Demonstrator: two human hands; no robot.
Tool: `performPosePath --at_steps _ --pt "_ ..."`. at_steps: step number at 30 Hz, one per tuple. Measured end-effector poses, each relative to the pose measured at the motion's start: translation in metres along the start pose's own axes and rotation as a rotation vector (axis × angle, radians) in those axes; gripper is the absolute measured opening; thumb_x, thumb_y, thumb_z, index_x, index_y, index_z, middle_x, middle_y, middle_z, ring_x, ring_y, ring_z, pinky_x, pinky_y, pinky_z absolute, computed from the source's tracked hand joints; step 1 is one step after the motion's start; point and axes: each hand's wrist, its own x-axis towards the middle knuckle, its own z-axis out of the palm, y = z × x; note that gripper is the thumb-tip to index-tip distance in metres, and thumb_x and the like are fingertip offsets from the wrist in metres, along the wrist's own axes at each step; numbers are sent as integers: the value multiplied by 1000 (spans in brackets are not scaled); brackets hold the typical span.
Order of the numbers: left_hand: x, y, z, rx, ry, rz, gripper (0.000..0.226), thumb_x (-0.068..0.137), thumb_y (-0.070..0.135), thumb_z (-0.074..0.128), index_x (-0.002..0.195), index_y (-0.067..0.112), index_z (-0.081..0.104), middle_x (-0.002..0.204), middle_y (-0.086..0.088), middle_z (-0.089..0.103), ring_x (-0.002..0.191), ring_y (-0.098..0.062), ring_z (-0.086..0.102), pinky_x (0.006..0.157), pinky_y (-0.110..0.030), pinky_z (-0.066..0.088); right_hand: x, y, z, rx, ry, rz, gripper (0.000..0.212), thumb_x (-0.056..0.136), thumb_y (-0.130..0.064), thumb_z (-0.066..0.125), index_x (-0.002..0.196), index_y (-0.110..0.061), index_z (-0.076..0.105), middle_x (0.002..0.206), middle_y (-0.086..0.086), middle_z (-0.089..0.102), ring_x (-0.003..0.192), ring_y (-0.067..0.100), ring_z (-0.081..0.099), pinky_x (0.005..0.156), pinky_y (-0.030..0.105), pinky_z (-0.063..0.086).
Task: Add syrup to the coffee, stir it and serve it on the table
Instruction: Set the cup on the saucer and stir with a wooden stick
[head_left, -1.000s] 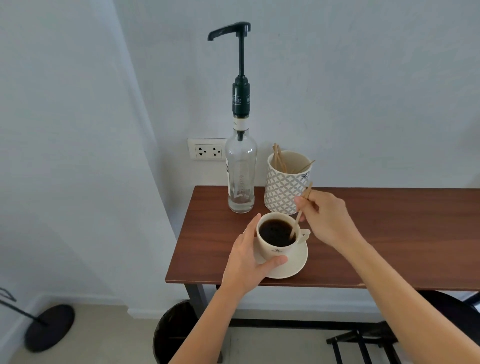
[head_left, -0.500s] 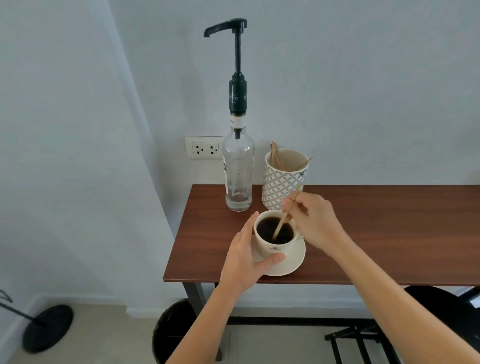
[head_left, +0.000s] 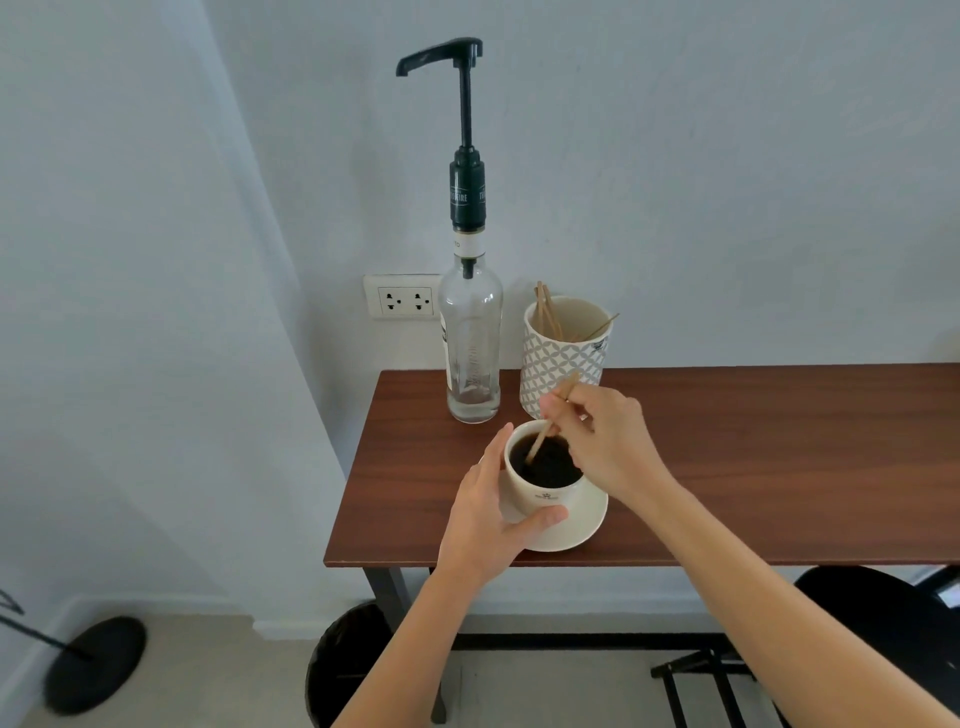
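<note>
Right grip: the right hand (head_left: 608, 441) has its fingertips pinched closed on a wooden stir stick (head_left: 551, 420), held above the far right side of the cup.
Stir stick: tilted, upper end poking out above the fingers, lower end dipped into the coffee (head_left: 545, 462) toward the left of the cup.
Left grip: the left hand (head_left: 493, 514) is curled partway around the left side of the cup (head_left: 540, 493), fingers along its far-left wall, thumb pressed against the near wall just above the saucer.
Cup: cream, upright, filled with dark coffee, a small printed mark on its near face; it stands on the saucer.
Saucer (head_left: 576, 530): cream, resting on the counter near the front edge, its left part hidden under the left hand.
Counter (head_left: 753, 467): dark wood top against a pale wall, on dark legs.
Syrup bottle (head_left: 470, 353): clear glass, upright at the back of the counter, just beyond the cup, with only a little clear liquid at the bottom; a tall black pump (head_left: 465, 130) rises from its neck, spout pointing left.
Stick holder (head_left: 566, 353): patterned white and grey cup just right of the bottle, behind the right hand, with more wooden sticks leaning inside.
Wall socket (head_left: 402, 301): white double outlet on the wall left of the bottle.
Floor: a dark round bin (head_left: 348, 665) below the counter's front left corner.
</note>
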Motion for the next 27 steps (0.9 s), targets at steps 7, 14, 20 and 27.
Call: performPosePath --at_steps 7,14,20,27 --pt "0 3 -1 10 6 9 101 72 68 83 155 51 27 154 25 48 146 -10 46 121 -49 43 2 17 -23 -187 112 -43 29 99 -30 54 81 -9 64 64 0 62 56 13 55 58 35 47" --pt "-1 -1 0 22 6 -7 104 74 63 85 158 43 28 152 27 50 144 -7 48 120 -44 43 -12 1 -24 13 236 -181 31 97 -32 54 82 -7 66 68 7 68 60 24 62 59 32 49" --pt "-1 5 -1 31 7 -41 104 74 53 90 156 45 27 147 33 48 138 6 46 120 -37 42 -18 5 -42 36 303 -245 42 96 -44 45 90 -10 68 71 13 70 65 33 65 60 46 52" --pt "-5 29 -4 100 -5 -53 104 70 55 92 140 68 17 166 15 36 155 -14 31 131 -51 24 -15 11 -54 131 328 28 29 100 -35 51 85 -17 68 66 -8 68 54 19 59 61 31 50"
